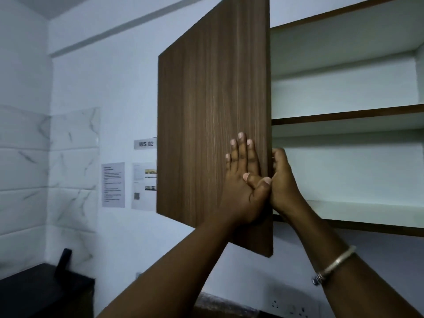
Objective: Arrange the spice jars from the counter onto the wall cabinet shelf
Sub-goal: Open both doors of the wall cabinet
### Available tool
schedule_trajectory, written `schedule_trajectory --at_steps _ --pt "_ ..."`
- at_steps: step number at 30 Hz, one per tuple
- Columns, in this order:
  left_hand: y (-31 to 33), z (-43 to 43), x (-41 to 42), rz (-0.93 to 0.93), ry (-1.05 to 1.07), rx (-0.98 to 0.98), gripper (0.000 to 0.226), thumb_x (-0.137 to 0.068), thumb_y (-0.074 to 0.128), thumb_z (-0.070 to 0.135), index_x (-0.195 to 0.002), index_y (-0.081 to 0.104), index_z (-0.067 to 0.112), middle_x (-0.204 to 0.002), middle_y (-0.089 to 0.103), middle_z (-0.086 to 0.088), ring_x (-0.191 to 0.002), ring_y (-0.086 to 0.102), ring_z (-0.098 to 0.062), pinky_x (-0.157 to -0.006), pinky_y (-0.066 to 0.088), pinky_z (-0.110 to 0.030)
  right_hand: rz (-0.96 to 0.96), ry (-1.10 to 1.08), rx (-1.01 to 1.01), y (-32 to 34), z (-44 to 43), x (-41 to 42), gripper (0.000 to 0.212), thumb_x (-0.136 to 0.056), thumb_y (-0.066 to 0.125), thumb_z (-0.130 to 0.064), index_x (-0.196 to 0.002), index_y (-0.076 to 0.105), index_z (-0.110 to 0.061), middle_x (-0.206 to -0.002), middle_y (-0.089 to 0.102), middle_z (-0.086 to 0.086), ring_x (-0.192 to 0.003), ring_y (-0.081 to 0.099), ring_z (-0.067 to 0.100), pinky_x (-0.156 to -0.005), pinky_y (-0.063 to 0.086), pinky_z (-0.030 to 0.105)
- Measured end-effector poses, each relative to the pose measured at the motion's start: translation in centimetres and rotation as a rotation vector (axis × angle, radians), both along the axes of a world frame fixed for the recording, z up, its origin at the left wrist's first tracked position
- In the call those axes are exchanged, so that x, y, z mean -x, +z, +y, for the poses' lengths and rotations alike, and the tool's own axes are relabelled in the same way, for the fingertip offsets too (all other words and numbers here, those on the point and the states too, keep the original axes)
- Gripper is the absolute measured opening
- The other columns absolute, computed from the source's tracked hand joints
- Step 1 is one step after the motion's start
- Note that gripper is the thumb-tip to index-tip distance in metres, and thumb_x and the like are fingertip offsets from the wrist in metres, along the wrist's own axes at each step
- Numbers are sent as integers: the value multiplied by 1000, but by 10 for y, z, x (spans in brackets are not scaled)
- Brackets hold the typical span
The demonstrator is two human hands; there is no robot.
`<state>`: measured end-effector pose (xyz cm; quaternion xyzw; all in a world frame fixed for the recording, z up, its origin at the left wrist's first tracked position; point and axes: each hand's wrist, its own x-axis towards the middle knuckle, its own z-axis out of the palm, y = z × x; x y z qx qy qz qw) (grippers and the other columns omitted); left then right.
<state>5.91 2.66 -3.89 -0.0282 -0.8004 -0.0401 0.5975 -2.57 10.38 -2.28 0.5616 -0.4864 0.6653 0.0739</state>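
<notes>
Cabinet door (pixel 213 125): swung wide, exposing bare shelves (pixel 344 210).
Left hand (pixel 243 180): fingers flat on door face, bracing it.
Right hand (pixel 283 180): fingers curled round door edge, likely holding it open for loading.
Spice jars: out of view.

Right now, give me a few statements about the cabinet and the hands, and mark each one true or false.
1. The cabinet door stands open. True.
2. Spice jars already sit on the lower shelf. False: no jars show on either visible shelf.
3. The left hand lies flat against the door's wooden face. True.
4. The right hand hangs away from the door. False: it wraps the door's edge.
5. A bracelet sits on the left wrist. False: it is on the right.
</notes>
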Motion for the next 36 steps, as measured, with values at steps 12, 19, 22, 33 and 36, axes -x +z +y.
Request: schedule_trajectory --at_steps 12,19,22,33,36 --pt "-3 -11 -219 38 -516 -528 90 -73 51 19 -160 26 8 -143 51 -34 -126 56 -45 -103 48 -51 87 404 270 -11 -52 -233 79 -74 72 -50 -136 31 -25 -141 50 16 -127 57 39 -100 50 58" --pt "2 -53 -346 193 -444 -669 77 -70 39 2 -147 41 -2 -129 62 -18 -116 64 -28 -96 54 -40 293 161 196 -13 -130 -359 103 -84 37 -67 -162 -4 -14 -172 -11 6 -159 -11 24 -128 3 51" --pt "1 -80 -384 233 -366 -771 76 -70 39 3 -146 42 -4 -127 60 -21 -113 61 -32 -88 54 -38 332 50 164 -14 -166 -394 100 -87 32 -66 -163 -6 -14 -172 -14 7 -158 -15 27 -127 0 53" --pt "-7 -135 -423 336 -195 -893 73 -72 37 6 -144 52 10 -142 59 -22 -129 57 -35 -99 51 -39 440 -141 91 -16 -238 -432 98 -86 26 -65 -161 -11 -16 -171 -14 12 -158 -13 34 -126 1 57" --pt "-7 -138 -425 291 -196 -872 71 -74 37 7 -143 53 13 -145 58 -21 -135 54 -36 -104 47 -42 450 -126 62 -15 -242 -436 100 -89 36 -65 -161 -13 -17 -171 -17 11 -158 -17 32 -126 -3 55"
